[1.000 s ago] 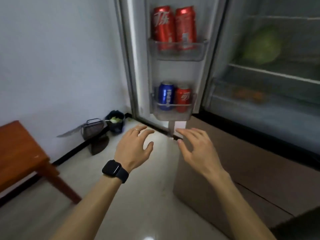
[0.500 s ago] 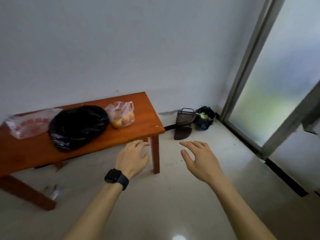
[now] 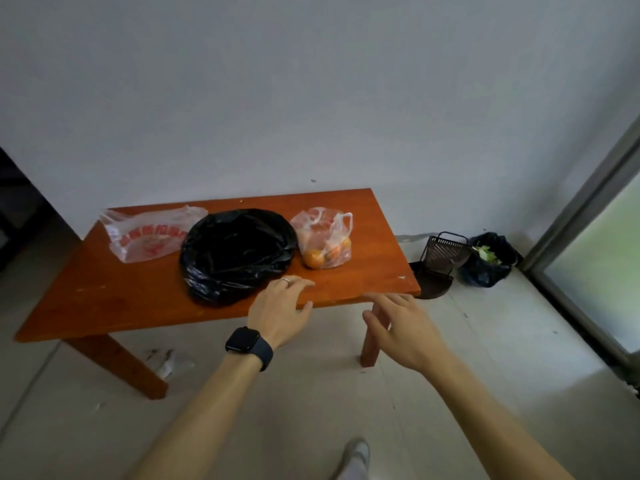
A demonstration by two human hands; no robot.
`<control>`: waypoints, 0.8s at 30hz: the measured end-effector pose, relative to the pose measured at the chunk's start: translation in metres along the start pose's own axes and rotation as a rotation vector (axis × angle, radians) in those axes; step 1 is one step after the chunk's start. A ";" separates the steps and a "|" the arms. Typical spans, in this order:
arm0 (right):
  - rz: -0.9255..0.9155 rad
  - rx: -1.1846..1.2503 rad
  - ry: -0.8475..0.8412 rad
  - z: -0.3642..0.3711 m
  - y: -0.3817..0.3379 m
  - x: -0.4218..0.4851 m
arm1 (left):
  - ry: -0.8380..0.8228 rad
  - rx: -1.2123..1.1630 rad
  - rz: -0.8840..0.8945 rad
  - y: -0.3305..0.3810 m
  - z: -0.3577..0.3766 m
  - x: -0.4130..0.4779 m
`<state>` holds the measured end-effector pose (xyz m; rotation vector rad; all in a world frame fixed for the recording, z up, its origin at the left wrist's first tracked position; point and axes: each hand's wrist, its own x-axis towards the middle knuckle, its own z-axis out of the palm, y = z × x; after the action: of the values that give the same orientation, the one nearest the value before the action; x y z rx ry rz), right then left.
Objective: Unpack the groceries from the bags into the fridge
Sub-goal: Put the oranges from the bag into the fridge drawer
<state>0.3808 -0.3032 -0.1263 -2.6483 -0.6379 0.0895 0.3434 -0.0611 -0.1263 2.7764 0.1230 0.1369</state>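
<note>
risk: fruit bag (image 3: 325, 242) tips or tears on lifting, and the fruit rolls off the bench (image 3: 138, 299).
cause: thin film, loose handles, a one-handle pull.
fruit bag: clear, slumped, orange fruit inside; just ahead, between both grips.
black bag (image 3: 239, 252): crumpled, contents hidden; just left of the left grip.
left grip (image 3: 277, 306): fingers loosely spread, empty.
right grip (image 3: 405, 327): fingers spread, empty.

Dim, flat light fills the room; soft daylight comes through the frosted glass door (image 3: 602, 271) at 3 o'clock and brightens the floor (image 3: 502, 341) beside it. The black bag (image 3: 239, 251) on the counter (image 3: 104, 306) shows little detail. Wide-angle distortion bends the door frame (image 3: 585, 202), and the edges look soft.
</note>
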 end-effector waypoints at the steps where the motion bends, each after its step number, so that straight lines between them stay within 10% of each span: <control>1: -0.006 -0.001 -0.008 0.004 0.000 0.015 | 0.000 0.007 0.005 -0.006 0.000 0.012; 24: -0.015 -0.210 -0.341 0.074 0.066 0.417 | -0.331 0.293 0.246 -0.113 0.083 0.392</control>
<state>0.7692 -0.1416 -0.2071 -2.8558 -0.8145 0.5045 0.7339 0.0559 -0.2129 3.0472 -0.3065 -0.3030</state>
